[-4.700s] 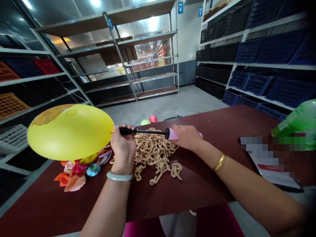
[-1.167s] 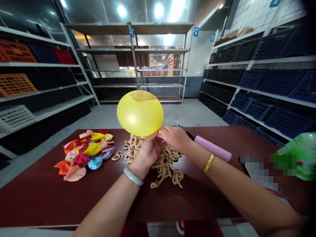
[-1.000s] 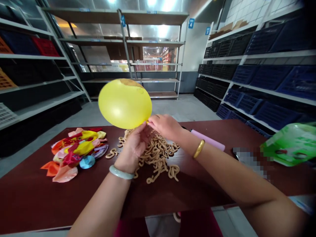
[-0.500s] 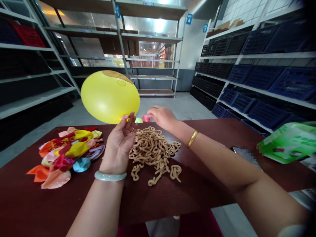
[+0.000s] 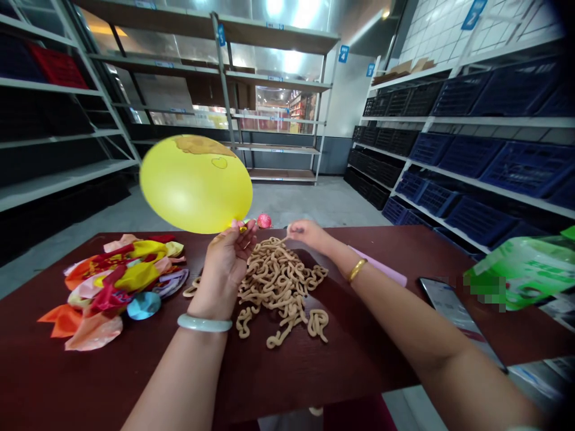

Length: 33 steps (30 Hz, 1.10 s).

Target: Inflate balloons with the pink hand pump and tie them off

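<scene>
My left hand [image 5: 227, 257] is closed on the neck of an inflated yellow balloon [image 5: 193, 188], which has a brown printed patch and a heart outline. To the right, my right hand [image 5: 311, 234] pinches the end of a thin tan strand [image 5: 286, 238] at the top of a pile. That tangled pile of tan, cord-like strands [image 5: 283, 281] lies on the table between my hands. Left of my left hand is a heap of limp, uninflated balloons [image 5: 121, 278] in several colours.
On the dark red table [image 5: 350, 347] lie a phone [image 5: 453, 317], a long pink object [image 5: 381, 266] and a green-and-white plastic pack [image 5: 516, 269]. A pink-red round thing [image 5: 264, 221] shows at the far edge. Shelves with blue crates [image 5: 467, 206] stand beyond.
My right hand has come down to the pile and now pinches a strand. My left hand still grips the balloon. The view has tilted up slightly, uncovering the pink object and more of the phone.
</scene>
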Each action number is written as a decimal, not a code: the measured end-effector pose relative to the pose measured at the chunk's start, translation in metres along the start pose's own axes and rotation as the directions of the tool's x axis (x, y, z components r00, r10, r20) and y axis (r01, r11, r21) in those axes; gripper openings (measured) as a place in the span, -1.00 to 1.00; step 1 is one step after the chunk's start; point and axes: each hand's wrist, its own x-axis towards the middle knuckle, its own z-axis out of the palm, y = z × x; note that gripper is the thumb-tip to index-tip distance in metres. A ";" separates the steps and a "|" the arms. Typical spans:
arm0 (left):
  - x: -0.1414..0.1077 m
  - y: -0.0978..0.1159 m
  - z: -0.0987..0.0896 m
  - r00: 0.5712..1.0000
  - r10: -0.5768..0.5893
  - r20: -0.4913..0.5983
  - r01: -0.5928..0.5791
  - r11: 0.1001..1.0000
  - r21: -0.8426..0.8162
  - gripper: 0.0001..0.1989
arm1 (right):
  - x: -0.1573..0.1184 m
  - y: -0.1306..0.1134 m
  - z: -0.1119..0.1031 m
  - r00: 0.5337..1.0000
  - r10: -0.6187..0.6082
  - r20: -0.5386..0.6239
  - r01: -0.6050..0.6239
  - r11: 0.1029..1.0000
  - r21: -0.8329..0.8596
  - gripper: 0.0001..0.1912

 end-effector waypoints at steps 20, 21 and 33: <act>-0.010 -0.036 0.005 0.978 0.086 0.188 -0.153 0.913 0.379 -0.69 | -0.022 -0.091 -0.031 0.944 -0.231 -0.237 0.274 0.947 0.166 -0.86; -0.011 -0.037 0.005 0.981 0.072 0.183 -0.143 0.900 0.413 -0.69 | -0.022 -0.090 -0.028 0.934 -0.262 -0.243 0.285 0.956 0.064 -0.87; -0.020 -0.049 0.011 0.991 -0.066 0.113 0.025 0.943 0.331 -0.78 | -0.022 -0.085 -0.008 0.928 -0.274 -0.252 0.194 0.934 -0.301 -0.90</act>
